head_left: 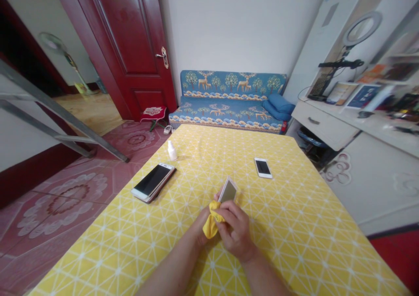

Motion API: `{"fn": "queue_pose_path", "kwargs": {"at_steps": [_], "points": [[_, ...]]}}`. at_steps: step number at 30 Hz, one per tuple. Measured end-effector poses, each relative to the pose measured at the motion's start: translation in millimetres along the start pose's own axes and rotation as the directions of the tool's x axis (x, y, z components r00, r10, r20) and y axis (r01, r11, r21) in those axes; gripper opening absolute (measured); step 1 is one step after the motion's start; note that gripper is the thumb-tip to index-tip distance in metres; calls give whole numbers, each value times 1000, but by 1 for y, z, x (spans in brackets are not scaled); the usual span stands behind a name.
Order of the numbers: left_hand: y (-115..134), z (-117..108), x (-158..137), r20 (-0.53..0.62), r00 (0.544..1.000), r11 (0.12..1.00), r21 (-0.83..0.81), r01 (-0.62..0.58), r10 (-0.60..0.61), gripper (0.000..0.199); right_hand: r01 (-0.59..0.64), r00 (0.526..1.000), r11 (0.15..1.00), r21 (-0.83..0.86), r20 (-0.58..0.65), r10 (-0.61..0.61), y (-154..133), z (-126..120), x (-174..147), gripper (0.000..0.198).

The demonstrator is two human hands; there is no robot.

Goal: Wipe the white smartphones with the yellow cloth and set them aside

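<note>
A smartphone (228, 191) with a pale frame is held tilted up above the table by my left hand (203, 223). Most of that hand's fingers are hidden behind the phone and the cloth. My right hand (236, 227) pinches a yellow cloth (212, 226) against the phone's lower end. On the left lies a stack of phones (153, 182), the top one white with a dark screen. A small white bottle (172, 151) stands upright beyond that stack. Farther right, a smaller white phone (262, 168) rests face up.
The table wears a yellow patterned cloth (291, 226). Behind it is a blue sofa (225, 106) with deer and trees. A white cabinet (376, 178) borders the right side. A metal ladder (81, 125), a red stool (153, 112) and a red door (131, 38) are at left.
</note>
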State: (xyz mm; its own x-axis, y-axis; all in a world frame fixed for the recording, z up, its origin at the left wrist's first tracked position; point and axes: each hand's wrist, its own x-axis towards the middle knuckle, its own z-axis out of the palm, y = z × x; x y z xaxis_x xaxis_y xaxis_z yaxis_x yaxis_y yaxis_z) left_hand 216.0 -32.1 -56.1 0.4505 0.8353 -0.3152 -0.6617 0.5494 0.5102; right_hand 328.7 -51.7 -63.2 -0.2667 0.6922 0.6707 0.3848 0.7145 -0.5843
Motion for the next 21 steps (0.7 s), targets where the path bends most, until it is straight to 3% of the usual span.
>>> {"fn": "queue_pose_path", "kwargs": {"at_steps": [6,11,14,18,21], "points": [[5,-2,-2,-72,996,998,-30,58,-60,53,10,999,994,-111,39,-6,0,1,2,29],[8,-8,0,-53,989,989,-45,-138,136,51,-163,986,905,-394,-104,132,14,-2,4,20],[4,-9,3,-33,986,986,40,-162,164,52,-253,965,856,-451,-184,188,22,-2,3,16],[-6,-11,3,24,985,965,197,-171,170,59,-107,987,948,-300,-144,65,21,2,2,27],[-7,-12,-3,60,976,896,389,-215,208,52,-31,985,966,-258,-174,-15,20,0,4,32]]}}
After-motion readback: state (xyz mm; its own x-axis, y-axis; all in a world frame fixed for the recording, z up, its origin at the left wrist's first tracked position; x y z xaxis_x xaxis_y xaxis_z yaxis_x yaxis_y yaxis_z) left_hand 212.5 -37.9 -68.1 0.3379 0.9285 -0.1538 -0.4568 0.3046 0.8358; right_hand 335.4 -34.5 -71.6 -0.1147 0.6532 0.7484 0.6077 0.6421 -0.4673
